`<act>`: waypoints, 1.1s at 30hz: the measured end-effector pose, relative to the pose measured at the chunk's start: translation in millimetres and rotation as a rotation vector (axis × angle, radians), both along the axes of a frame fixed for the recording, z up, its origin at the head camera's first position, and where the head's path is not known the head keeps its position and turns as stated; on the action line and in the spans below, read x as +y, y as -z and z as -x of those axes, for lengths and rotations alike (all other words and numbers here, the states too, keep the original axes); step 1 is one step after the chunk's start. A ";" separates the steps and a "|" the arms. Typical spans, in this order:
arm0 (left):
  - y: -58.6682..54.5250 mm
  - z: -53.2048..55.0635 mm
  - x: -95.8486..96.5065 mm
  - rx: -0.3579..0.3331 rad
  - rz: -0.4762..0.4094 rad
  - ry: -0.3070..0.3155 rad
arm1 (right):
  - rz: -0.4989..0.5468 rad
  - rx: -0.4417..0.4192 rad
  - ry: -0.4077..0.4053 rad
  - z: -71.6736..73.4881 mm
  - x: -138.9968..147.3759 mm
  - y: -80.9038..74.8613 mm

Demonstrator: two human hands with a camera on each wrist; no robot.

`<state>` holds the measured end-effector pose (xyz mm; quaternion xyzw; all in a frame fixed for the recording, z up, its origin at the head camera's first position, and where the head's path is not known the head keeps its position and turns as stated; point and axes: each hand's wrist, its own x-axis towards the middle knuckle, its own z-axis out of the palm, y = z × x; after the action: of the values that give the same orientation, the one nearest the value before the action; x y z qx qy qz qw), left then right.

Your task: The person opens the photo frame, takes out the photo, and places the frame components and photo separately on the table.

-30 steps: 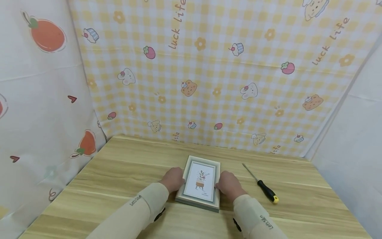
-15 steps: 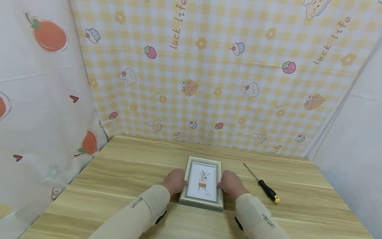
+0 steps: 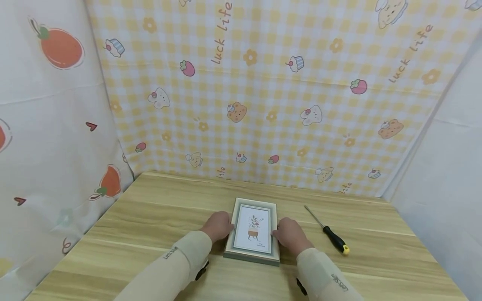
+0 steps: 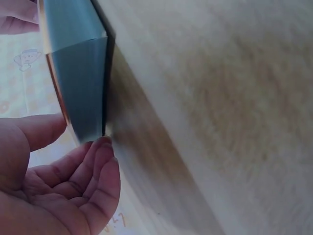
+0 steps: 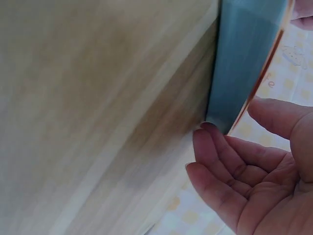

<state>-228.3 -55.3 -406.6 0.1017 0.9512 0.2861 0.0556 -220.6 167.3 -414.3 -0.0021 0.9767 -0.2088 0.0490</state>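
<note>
A picture frame [image 3: 253, 230] with a pale border and grey-green sides lies face up on the table. Inside it shows a white print of a plant in a brown pot on legs. My left hand [image 3: 219, 227] grips its left side, thumb [image 4: 46, 129] at the front edge and fingers curled toward the underside. The right side is held likewise by my right hand [image 3: 290, 235], its thumb [image 5: 274, 115] on the front edge. Both wrist views show the frame's blue-looking side wall [image 4: 78, 88] between thumb and fingers.
To the right of the frame, a screwdriver [image 3: 335, 239] with a black handle and yellow end lies on the wood-grain table [image 3: 158, 209]. A yellow checked cloth [image 3: 263, 133] hangs behind, with white cloth walls on both sides.
The picture frame has turned slightly, its near end swinging a little to the right. Both hands have kept hold of its sides. The screwdriver has stayed in place.
</note>
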 end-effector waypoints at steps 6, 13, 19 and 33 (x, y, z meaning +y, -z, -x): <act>2.0 2.0 1.1 0.026 0.011 0.000 | 0.026 -0.040 0.008 -4.5 -2.0 -1.4; 1.6 2.9 4.2 0.003 0.025 0.013 | 0.012 -0.022 -0.015 -3.5 0.8 -1.2; 0.7 2.8 8.9 -0.010 0.072 0.016 | -0.018 -0.018 -0.025 -3.0 4.2 -4.2; -2.6 -2.4 11.4 -0.033 0.028 -0.004 | -0.028 -0.037 -0.023 -3.0 6.7 -3.8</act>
<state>-225.9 -43.8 -404.0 0.0940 0.9542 0.2745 0.0723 -217.6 174.0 -410.5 -0.0086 0.9784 -0.1947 0.0695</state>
